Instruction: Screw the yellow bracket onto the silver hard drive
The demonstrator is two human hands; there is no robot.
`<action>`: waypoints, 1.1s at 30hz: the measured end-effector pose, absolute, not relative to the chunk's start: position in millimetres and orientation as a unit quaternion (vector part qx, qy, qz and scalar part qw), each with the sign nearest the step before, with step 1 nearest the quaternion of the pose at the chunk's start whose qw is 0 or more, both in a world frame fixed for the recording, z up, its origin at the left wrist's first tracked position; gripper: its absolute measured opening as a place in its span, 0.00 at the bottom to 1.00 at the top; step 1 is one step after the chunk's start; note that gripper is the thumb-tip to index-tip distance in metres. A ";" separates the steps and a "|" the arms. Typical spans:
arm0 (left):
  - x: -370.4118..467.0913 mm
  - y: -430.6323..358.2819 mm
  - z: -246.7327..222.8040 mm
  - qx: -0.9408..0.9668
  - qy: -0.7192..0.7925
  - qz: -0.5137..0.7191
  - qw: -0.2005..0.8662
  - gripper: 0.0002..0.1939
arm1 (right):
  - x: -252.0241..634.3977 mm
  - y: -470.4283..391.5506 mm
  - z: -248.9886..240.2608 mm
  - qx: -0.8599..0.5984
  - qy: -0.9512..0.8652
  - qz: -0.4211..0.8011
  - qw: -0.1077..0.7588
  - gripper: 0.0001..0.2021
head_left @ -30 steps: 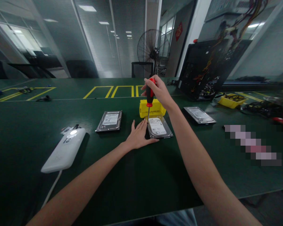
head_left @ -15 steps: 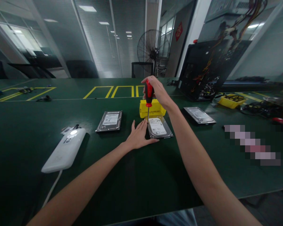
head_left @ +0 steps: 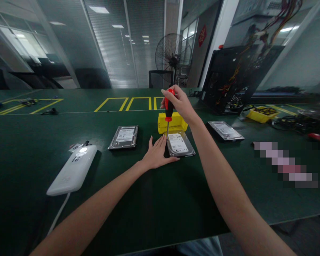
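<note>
My right hand [head_left: 179,101] is closed round the red and black handle of a screwdriver [head_left: 169,110]. The screwdriver stands nearly upright, its tip at the left edge of a hard drive [head_left: 179,144] with a white label. My left hand [head_left: 157,153] lies with fingers spread against the left side and near edge of that drive. Right behind the drive sits a yellow bin [head_left: 173,122]. A second hard drive [head_left: 124,137] lies flat to the left, and a third hard drive [head_left: 225,131] to the right of my right forearm.
A white power bank [head_left: 72,174] with a cable lies on the green table [head_left: 160,206] at left. At the back right stands an open black computer case [head_left: 229,80], with a yellow tray [head_left: 262,113] and tangled cables beside it. A blurred-out item [head_left: 285,163] lies at right.
The fingers of my right hand have shifted and turned round the screwdriver's handle. My left hand and the drives have stayed in place.
</note>
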State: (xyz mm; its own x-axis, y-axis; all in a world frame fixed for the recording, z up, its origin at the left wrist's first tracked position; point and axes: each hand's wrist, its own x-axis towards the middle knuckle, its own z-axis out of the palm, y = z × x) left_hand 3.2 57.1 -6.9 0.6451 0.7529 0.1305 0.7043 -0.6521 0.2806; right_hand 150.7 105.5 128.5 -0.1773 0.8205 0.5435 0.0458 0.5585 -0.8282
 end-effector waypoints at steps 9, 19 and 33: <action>3.8 54.9 -3.5 0.899 0.406 0.123 0.107 0.57 | 150.7 103.8 129.2 -0.328 -0.692 0.334 0.549 0.19; 2.6 56.1 -6.5 0.901 0.401 0.127 0.104 0.57 | 159.3 108.5 130.5 -0.327 -0.694 0.339 0.546 0.19; 3.4 55.9 -5.9 0.901 0.403 0.123 0.105 0.57 | 154.4 102.4 132.7 -0.328 -0.700 0.340 0.536 0.15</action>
State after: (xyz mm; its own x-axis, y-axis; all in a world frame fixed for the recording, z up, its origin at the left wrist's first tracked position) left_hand 3.4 55.9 -5.9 0.6449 0.7517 0.1377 0.7002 -0.6534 0.2878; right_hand 154.4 102.4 132.7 -0.2107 0.8237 0.5264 0.0942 0.5531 -0.8277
